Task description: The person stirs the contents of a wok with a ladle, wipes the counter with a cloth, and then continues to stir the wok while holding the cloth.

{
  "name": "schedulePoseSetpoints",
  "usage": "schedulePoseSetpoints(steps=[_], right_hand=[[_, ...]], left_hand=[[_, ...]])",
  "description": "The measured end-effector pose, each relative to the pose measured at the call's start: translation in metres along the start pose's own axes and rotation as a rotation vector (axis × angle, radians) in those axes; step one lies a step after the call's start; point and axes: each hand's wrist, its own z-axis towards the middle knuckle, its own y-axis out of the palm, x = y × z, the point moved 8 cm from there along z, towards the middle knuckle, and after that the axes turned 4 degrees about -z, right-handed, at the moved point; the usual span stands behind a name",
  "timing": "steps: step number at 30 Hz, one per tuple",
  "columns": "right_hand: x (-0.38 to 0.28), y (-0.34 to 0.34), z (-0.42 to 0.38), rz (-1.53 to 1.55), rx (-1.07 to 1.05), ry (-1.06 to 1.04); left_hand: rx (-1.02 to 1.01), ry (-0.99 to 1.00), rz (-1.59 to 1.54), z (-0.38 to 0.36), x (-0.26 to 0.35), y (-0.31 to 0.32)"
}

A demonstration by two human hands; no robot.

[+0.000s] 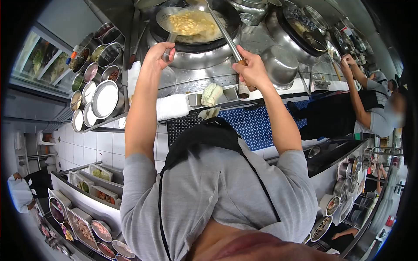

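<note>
At the top of the head view, a dark wok (230, 19) sits on a steel range with yellowish liquid in it. My left hand (162, 54) is wrapped round the handle of a perforated strainer (164, 19), which holds pale yellow pieces over the wok. My right hand (251, 69) grips the wooden-ended handle of a long steel ladle (224, 32); its bowl is at the wok's far side, partly cut off by the frame edge. A crumpled pale cloth (212, 95) lies on the range's front edge between my forearms.
Left of the range stand many steel bowls, including a large one with white contents (105, 99). A steel pot (280, 65) sits right of my right hand, below a second wok (300, 28). A co-worker (370, 102) stands at the right. Food trays (82, 226) are behind me.
</note>
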Motion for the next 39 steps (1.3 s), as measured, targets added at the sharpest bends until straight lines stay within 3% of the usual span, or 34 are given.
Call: schedulePoseSetpoints(steps=[7, 16, 20, 23, 29, 32, 39], right_hand=[[0.005, -0.009, -0.022, -0.139, 0.018, 0.006], [0.005, -0.011, -0.029, -0.265, 0.063, -0.055], [-0.012, -0.025, -0.044, -0.346, 0.048, -0.044], [-0.016, -0.045, -0.060, -0.403, 0.019, -0.090], [-0.046, -0.084, -0.076, -0.649, -0.142, -0.018], [-0.033, -0.075, -0.056, -0.838, -0.113, -0.174], [0.007, -0.034, 0.002, -1.061, -0.035, -0.192]], left_hand=[[0.093, 0.165, 0.232, -0.009, 0.023, -0.008], [0.291, 0.570, 0.860, -0.030, 0.057, 0.005], [0.332, 0.585, 1.075, -0.046, 0.073, 0.016], [0.382, 0.737, 1.196, -0.045, 0.085, 0.006], [0.265, 0.626, 0.796, -0.072, 0.068, -0.005], [0.221, 0.559, 0.532, -0.068, 0.051, -0.019], [0.208, 0.546, 0.404, -0.068, 0.038, -0.036]])
